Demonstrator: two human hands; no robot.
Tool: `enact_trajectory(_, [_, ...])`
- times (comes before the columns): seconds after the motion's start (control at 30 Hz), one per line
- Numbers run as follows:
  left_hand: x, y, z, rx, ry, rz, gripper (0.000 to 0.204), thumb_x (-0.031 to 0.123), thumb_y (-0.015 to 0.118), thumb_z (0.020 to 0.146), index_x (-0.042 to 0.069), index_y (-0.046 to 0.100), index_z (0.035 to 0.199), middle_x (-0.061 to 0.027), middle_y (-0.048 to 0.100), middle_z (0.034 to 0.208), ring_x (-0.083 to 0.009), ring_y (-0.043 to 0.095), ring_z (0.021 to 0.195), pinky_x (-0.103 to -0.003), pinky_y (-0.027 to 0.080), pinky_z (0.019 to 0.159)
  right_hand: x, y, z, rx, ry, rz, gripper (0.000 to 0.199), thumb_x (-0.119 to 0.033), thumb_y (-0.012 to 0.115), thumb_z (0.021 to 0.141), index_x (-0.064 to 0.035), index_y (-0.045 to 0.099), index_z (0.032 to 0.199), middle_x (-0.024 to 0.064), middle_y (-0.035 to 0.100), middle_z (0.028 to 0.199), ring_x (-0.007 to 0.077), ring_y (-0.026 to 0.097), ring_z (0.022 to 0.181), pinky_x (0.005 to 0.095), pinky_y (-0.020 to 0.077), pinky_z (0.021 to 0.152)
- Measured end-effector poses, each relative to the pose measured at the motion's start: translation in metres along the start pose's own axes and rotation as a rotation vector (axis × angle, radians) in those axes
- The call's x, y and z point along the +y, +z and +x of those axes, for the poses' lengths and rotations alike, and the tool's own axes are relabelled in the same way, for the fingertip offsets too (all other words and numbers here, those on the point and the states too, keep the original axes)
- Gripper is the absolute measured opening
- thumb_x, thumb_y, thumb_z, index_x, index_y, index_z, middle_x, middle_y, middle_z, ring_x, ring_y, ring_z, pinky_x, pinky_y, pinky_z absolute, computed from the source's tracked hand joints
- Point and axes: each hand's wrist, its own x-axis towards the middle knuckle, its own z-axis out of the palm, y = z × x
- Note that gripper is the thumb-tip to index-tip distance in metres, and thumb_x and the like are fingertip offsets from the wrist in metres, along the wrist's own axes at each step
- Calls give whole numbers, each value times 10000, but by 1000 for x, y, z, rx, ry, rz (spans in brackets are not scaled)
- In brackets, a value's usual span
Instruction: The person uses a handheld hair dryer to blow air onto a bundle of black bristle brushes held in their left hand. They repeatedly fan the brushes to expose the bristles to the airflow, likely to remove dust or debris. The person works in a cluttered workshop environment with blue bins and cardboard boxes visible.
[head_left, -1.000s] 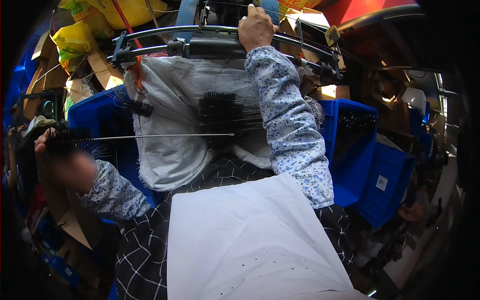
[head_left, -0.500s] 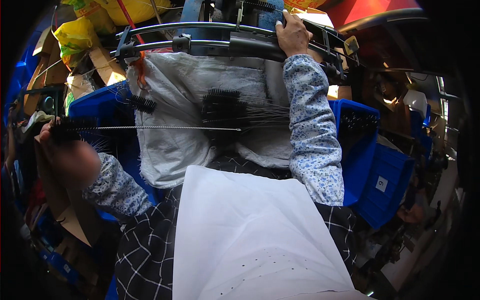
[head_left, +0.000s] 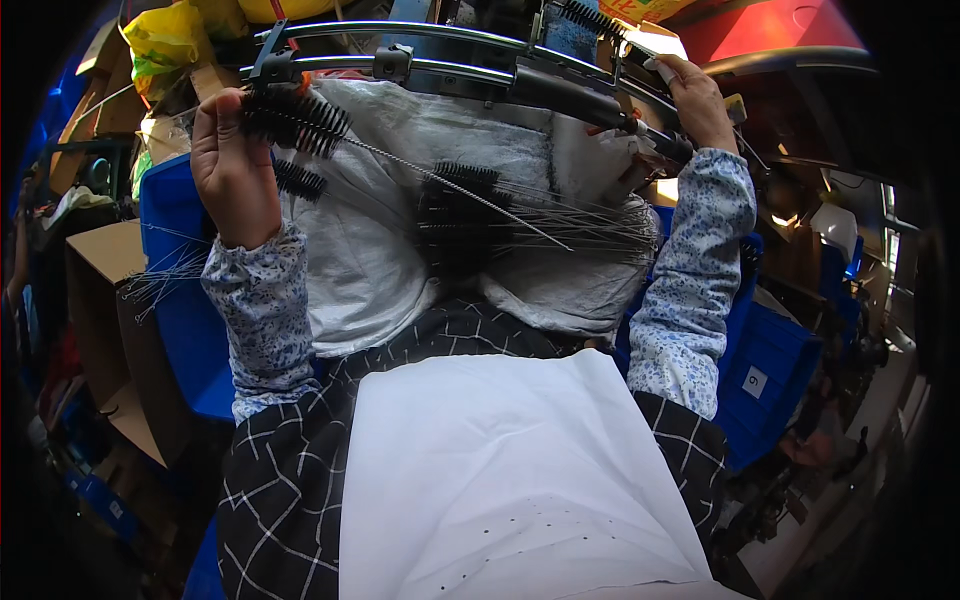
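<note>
My left hand [head_left: 235, 165], raised at the left, grips a black-bristled wire brush [head_left: 310, 122] by its bristled end. Its twisted wire stem [head_left: 460, 190] slants down to the right over my lap. At the upper right, the bent fingers of my right hand [head_left: 700, 105] pinch the near end of another black brush [head_left: 592, 18] beside the machine's rails. Across the white woven sack [head_left: 370, 270] on my lap lies a bundle of black brushes [head_left: 460, 215], wire stems pointing right. One more brush [head_left: 298, 180] lies just below my left hand.
The machine's metal rails [head_left: 450, 70] cross in front of me. Blue bins [head_left: 775, 385] stand on both sides, with wire stems poking out at the left one. An open cardboard box [head_left: 110, 330] is at the far left, and a yellow bag [head_left: 165, 45] at the back left.
My left hand has come up and rightward with its brush, whose stem now tilts down to the right. My right hand has moved right along the machine, and the brush there has shifted right too.
</note>
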Motion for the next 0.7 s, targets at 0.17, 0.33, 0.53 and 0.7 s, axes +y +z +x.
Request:
enact_trajectory(0.17, [-34,50,-18,-82,-127,12,170,199,448,864,38,499,887,-14,532,785,-57,497,673,-187,426,609,-62,-7,-65,-397,-272,292,316,-235,442,852,-35,501,1091,153,547,996,257,519,919,328,423,779])
enact_trajectory(0.33, [-69,67,-47,-258,-150,65,213,224,401,879,17,436,912,-47,538,795,-97,544,685,-208,461,616,-152,46,-83,-292,-190,516,261,-192,457,834,0,492,1007,191,572,843,302,561,777,348,429,661])
enact_trajectory(0.53, [-52,-37,-2,-89,62,948,355,329,423,863,4,420,1003,-91,518,902,-149,524,748,-246,415,690,-63,77,0,486,-120,-107,222,-207,464,804,-129,593,966,72,609,809,253,550,770,360,423,688])
enact_trajectory(0.7, [-65,-129,3,-166,-164,1100,291,283,476,848,-2,497,902,-42,525,778,-108,469,683,-227,383,638,-44,88,25,491,-35,-306,227,-249,481,786,-204,597,975,31,611,826,224,528,828,400,374,751])
